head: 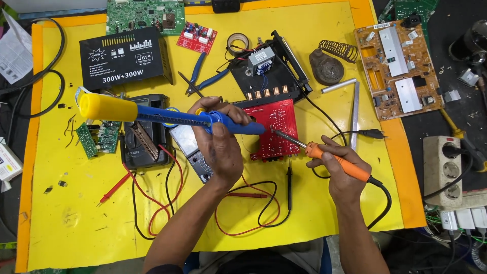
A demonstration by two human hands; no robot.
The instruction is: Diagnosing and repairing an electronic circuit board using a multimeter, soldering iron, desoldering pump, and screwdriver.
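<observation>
My left hand (221, 147) is closed around the blue desoldering pump (167, 117), its yellow plunger end pointing left and its nose lying over the red circuit board (276, 129). My right hand (341, 165) grips the orange soldering iron (324, 155), whose metal tip reaches onto that same board, just beside the pump's nose. The board sits near the middle of the yellow mat (304, 213), against the black chassis (269, 76) with its small transformer.

Clutter crowds me. Under my left wrist lies a multimeter (195, 152), with its red and black leads (253, 213) looping across the mat in front of me. Left of it are a black meter case (144, 137) and a small green board (96, 137). Blue pliers (200, 76) lie just above my left hand, and a black amplifier box (124, 58) sits beyond them. To the right stand a coiled iron stand (329, 63), 2 metal bars (353, 109) and a loose plug (373, 134), close to my right hand. A brown power board (398, 68) overlaps the mat's right edge, and a power strip (444, 170) lies off it.

The lower left of the mat holds only scraps, and the near edge runs along my lap.
</observation>
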